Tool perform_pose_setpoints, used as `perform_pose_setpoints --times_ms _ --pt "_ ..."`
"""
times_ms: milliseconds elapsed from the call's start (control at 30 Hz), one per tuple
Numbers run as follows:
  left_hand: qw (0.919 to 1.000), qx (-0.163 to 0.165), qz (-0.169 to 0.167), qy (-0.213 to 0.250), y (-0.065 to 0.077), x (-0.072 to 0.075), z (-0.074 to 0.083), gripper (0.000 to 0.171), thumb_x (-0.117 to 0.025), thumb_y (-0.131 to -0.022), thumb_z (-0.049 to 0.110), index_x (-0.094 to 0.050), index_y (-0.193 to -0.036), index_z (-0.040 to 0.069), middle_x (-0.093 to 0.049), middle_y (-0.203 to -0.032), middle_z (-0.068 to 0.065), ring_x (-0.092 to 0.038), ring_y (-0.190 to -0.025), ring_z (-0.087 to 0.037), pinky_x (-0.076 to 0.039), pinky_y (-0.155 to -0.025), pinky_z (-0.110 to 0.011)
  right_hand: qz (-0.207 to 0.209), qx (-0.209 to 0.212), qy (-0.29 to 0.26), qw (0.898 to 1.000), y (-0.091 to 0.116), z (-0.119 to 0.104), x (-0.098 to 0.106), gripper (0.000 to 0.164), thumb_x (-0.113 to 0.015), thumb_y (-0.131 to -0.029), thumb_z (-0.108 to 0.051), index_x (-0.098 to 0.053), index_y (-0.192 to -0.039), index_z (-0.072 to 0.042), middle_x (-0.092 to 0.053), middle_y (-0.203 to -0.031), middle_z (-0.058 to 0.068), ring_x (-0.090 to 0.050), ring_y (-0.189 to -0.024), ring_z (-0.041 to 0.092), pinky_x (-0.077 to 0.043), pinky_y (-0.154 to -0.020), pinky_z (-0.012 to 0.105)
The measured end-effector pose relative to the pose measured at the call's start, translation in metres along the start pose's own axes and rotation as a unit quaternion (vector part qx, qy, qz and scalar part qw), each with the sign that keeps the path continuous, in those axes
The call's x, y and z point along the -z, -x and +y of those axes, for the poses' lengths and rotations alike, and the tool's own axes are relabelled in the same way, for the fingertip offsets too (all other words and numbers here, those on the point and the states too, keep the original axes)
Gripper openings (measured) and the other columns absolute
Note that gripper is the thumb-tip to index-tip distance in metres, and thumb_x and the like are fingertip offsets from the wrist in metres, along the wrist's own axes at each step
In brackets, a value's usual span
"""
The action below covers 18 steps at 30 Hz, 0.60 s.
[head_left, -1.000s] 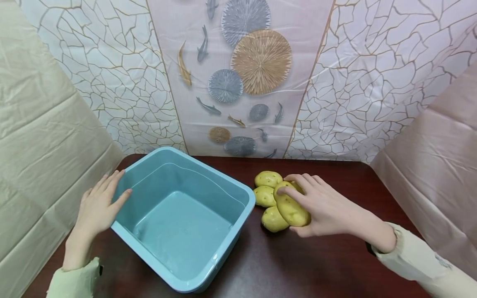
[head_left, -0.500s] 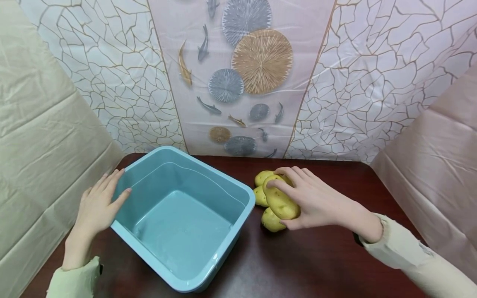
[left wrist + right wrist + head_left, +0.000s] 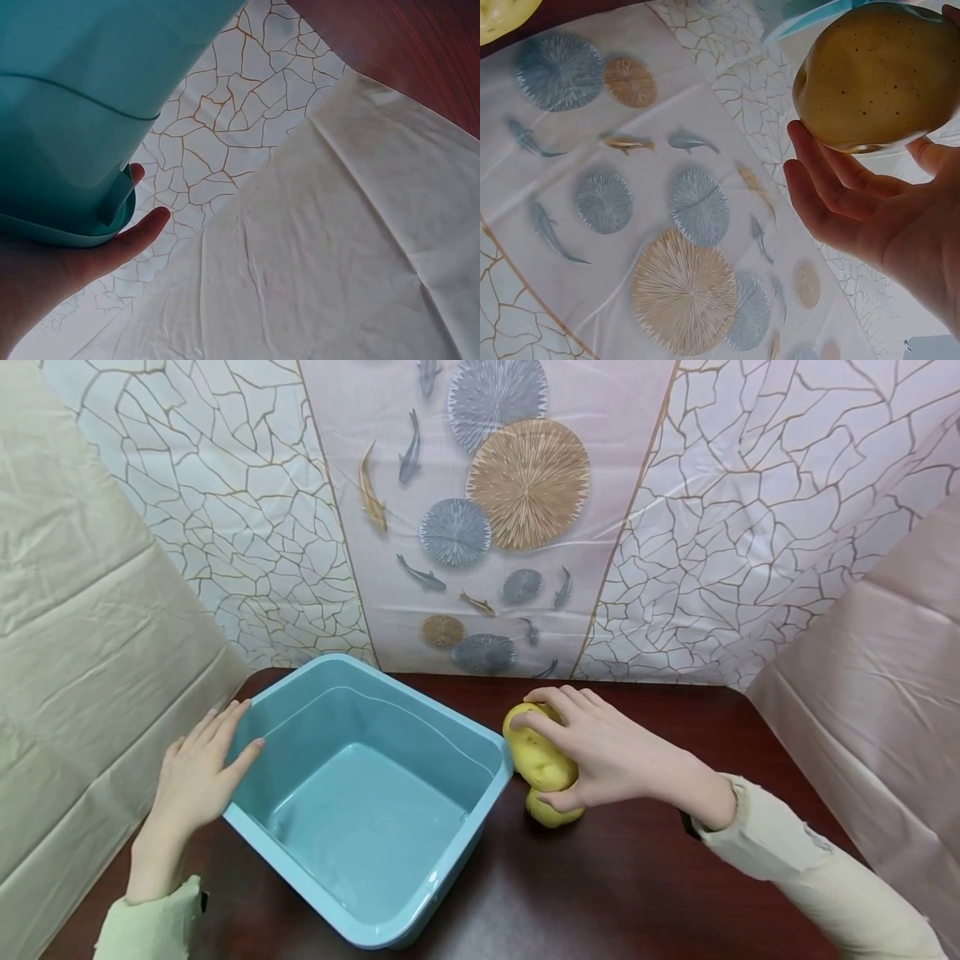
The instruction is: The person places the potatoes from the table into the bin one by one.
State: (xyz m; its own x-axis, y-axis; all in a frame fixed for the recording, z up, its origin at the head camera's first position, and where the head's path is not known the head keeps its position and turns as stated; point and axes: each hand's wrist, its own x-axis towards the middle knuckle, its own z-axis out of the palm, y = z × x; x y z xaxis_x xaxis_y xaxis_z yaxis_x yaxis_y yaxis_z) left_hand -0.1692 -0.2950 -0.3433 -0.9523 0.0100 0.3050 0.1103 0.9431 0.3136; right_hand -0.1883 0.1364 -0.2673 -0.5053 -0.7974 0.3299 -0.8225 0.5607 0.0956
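A yellow potato (image 3: 540, 760) is held in my right hand (image 3: 615, 756), fingers and thumb spread round it, just beyond the right corner of a blue plastic basin (image 3: 367, 827). In the right wrist view the same potato (image 3: 877, 79) sits above the curved fingers. Below it in the head view, another potato (image 3: 553, 811) lies on the table; the others beside it are mostly hidden behind the hand and the held potato. On the basin's left rim rests my left hand (image 3: 187, 777), its fingers extended and thumb over the inside. The basin's bottom shows bare.
The dark red-brown table (image 3: 645, 893) carries the basin and the potatoes. Behind it hangs a patterned cloth (image 3: 480, 610) with fish and round motifs. Plain pale cloth (image 3: 112, 635) slopes along the left, and a similar sheet (image 3: 870, 677) along the right.
My right hand has moved left with the held potato, from over the right of the pile to close by the basin's corner. My left hand and the basin have stayed put.
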Motion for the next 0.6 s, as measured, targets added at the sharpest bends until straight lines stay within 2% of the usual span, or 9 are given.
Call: perform_pose_setpoints --times_ms 600 --pt "1.0000 0.003 -0.002 -0.003 0.000 0.000 0.001 0.061 -0.034 -0.094 0.041 -0.020 -0.142 0.008 -0.026 -0.142 -0.026 -0.016 -0.133 -0.044 -0.014 -0.092 -0.070 -0.014 0.034 0.005 0.999 -0.024 -0.007 -0.003 0.065 -0.068 -0.059 -0.051 -0.047 -0.113 -0.024 -0.046 -0.114 0.004 -0.045 -0.098 0.018 -0.037 -0.079 0.032"
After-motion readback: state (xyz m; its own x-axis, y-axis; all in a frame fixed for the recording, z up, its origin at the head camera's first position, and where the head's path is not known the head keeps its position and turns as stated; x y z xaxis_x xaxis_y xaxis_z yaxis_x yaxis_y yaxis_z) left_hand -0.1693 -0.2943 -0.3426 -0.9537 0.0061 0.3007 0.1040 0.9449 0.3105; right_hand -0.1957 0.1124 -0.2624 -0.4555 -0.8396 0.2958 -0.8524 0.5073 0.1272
